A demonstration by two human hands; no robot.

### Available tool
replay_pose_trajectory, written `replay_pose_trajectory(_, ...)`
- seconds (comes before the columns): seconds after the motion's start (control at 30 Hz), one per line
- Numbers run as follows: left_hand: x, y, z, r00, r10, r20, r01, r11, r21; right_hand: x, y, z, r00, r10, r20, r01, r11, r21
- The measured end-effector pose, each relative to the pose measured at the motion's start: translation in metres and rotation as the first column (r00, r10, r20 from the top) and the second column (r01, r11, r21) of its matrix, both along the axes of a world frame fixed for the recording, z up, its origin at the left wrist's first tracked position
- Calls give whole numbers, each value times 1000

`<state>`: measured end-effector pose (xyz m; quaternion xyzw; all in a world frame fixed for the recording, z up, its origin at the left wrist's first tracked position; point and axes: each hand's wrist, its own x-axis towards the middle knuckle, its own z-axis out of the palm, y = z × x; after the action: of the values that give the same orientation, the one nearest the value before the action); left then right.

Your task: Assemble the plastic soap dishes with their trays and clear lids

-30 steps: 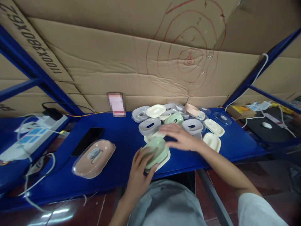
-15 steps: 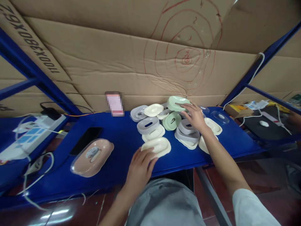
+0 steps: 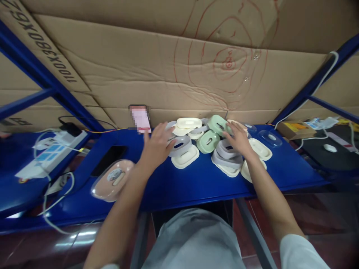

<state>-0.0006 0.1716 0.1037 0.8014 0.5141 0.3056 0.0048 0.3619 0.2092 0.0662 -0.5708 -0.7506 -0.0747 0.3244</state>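
My left hand (image 3: 157, 145) is over the left side of a pile of oval plastic pieces that look like soap dish parts. Its fingers are spread, beside a grey slotted piece (image 3: 181, 146); whether they touch it I cannot tell. A cream piece (image 3: 189, 122) lies on top behind it, and another cream piece (image 3: 185, 157) lies in front. My right hand (image 3: 238, 138) has its fingers apart at the right edge of a green slotted piece (image 3: 217, 124), above a second green one (image 3: 208, 142). Grey pieces (image 3: 226, 158) are stacked below that hand.
A pink dish under a clear cover (image 3: 113, 181) and a dark phone (image 3: 109, 160) lie at left. Another phone (image 3: 141, 118) leans on the cardboard wall (image 3: 126, 67). A power strip (image 3: 53, 153) with cables is far left. A clear lid (image 3: 269, 138) lies right, near a small box (image 3: 295, 130).
My left hand has moved up and forward from the table front to the pile. The cream piece under it has left the front; one now tops the pile. The upper green piece has turned.
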Motion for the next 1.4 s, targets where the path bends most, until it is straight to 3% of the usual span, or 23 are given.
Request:
replay_pose_trajectory(0.07,-39,-48,-7,982,166,-94,-159,984,75,5,-5,-8,999,46,-2,-46,999,-29)
replay_pose_trajectory(0.17,-98,-114,-29,874,463,-149,-451,886,110,5,-15,-11,998,67,20,-66,996,-53)
replay_pose_trajectory(0.23,-126,-141,-48,792,580,-191,-581,812,59,-6,-23,-4,997,65,47,-64,998,-28)
replay_pose_trajectory(0.27,-136,-149,-57,785,588,-193,-594,804,32,-16,-29,2,994,85,64,-85,996,-13)
replay_pose_trajectory(0.33,-142,-155,-72,813,553,-181,-565,825,-13,-42,-45,13,976,190,105,-191,982,1)
replay_pose_trajectory(0.4,-133,-156,-82,890,442,-107,-447,894,-29,-77,-67,20,922,357,151,-358,934,-23)
replay_pose_trajectory(0.47,-115,-157,-87,959,284,-10,-284,958,-39,-115,-90,17,822,537,188,-531,843,-88)
replay_pose_trajectory(0.53,-95,-162,-90,985,156,69,-151,986,-77,-150,-109,7,689,694,207,-669,720,-185)
replay_pose_trajectory(0.63,-74,-173,-96,978,107,179,-82,986,-142,-184,-124,-11,536,820,200,-774,572,-272)
replay_pose_trajectory(0.7,-69,-177,-102,959,120,258,-82,985,-154,-191,-124,-16,512,844,160,-799,536,-271)
replay_pose_trajectory(0.8,-69,-179,-112,930,143,339,-94,983,-156,-180,-119,-12,558,826,80,-798,561,-218)
replay_pose_trajectory(0.93,-67,-178,-115,938,141,315,-101,985,-140,-149,-98,5,660,748,67,-745,663,-73)
replay_pose_trajectory(1.1,-62,-177,-107,986,3,164,5,999,-50,-116,-26,27,870,492,31,-493,867,72)
replay_pose_trajectory(1.2,-59,-172,-105,985,-47,165,47,999,2,-111,10,38,950,311,-3,-311,950,30)
replay_pose_trajectory(1.3,-55,-169,-105,977,-61,206,50,997,57,-120,-4,40,960,278,29,-278,961,6)
replay_pose_trajectory(1.37,-53,-169,-103,965,-26,262,2,996,89,-133,-42,32,897,433,84,-434,901,-10)
replay_pose_trajectory(1.4,-53,-169,-100,953,9,304,-45,993,112,-141,-65,24,828,547,122,-544,837,-60)
